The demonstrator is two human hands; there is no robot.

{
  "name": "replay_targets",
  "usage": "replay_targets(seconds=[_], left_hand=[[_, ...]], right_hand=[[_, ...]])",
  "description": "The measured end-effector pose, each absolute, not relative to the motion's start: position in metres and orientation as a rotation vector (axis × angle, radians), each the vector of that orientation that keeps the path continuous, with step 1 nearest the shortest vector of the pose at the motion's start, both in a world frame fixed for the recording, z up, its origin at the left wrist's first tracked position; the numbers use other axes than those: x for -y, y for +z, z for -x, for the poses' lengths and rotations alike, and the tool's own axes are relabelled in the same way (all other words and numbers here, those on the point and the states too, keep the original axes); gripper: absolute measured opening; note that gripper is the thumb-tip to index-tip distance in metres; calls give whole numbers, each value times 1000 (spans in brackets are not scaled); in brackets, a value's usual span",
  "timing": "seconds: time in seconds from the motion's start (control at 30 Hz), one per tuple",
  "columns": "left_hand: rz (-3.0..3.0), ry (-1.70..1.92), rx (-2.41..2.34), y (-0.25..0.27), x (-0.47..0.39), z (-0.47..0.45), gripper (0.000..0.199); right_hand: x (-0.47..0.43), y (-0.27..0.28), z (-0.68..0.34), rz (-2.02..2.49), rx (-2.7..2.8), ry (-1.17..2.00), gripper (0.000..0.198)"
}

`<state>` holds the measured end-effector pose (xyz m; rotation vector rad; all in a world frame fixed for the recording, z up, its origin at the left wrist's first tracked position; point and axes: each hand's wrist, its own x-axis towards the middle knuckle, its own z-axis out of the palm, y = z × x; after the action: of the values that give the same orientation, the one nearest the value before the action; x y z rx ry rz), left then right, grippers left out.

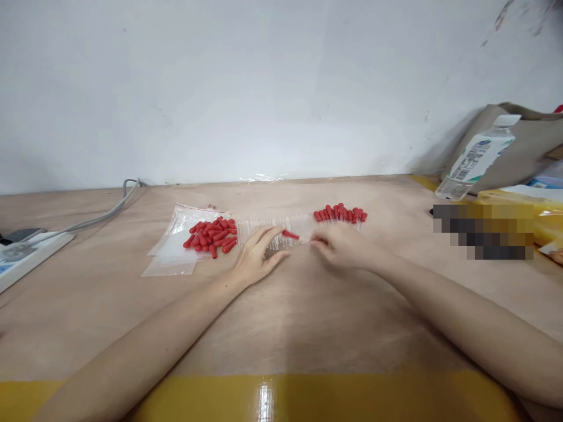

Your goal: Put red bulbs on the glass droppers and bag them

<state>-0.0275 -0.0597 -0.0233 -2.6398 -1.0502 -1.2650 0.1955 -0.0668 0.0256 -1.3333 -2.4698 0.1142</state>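
Note:
A row of thin clear tubes [299,223] lies on the table in front of me. My left hand [257,255] rests over the row's left part, thumb and fingers apart, with a fingertip close to the end of a red rubber bulb [291,235]. This bulb lies between my hands, and a faint clear tube seems to run from it to my right hand [336,243], whose fingers are pinched together on the tube. Behind the right hand is a bunch of droppers with red bulbs [341,212]. Left of my left hand, loose red bulbs [211,234] are heaped on clear plastic bags [169,266].
A white power strip [37,258] with a grey cable [101,218] is at the left. At the right, a plastic bottle [477,158] leans against a grey bag [532,143], near yellow packaging [510,202]. A white wall [264,88] closes off the back.

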Motion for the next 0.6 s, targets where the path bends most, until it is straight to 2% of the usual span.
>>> replay_targets(seconds=[0.1, 0.23, 0.43, 0.6], left_hand=[[2567, -1212, 1108, -24, 58, 31, 42], [2540, -1156, 1141, -25, 58, 31, 33], [2369, -1069, 1500, -11, 61, 37, 22], [2465, -630, 1798, 17, 62, 52, 33]], right_hand=[[51, 39, -220, 1738, 2101, 258, 27], [28, 39, -252, 2126, 1771, 59, 26], [17, 21, -259, 2279, 1821, 9, 29], [16, 14, -259, 2297, 1900, 26, 29]])
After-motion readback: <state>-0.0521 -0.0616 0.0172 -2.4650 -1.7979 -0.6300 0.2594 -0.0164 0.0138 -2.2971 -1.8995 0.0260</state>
